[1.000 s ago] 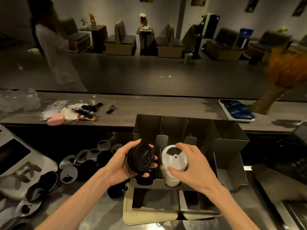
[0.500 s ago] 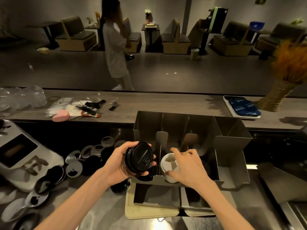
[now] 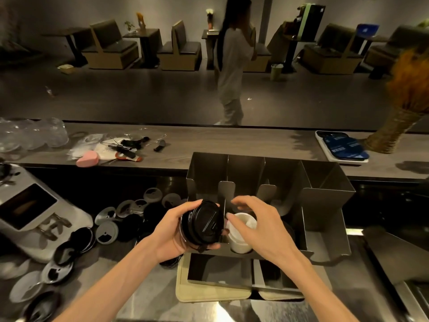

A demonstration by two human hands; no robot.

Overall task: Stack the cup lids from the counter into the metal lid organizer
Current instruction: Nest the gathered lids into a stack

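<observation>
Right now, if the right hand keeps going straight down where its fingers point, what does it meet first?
Most likely the white lid stack in the metal lid organizer, directly beneath the right hand; depth is uncertain.

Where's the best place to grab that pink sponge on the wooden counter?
Judging by its pose, pinch the pink sponge across its two long sides, coming from above. It lies flat with its top bare, tapering to one end, so grip the wider part.
</observation>
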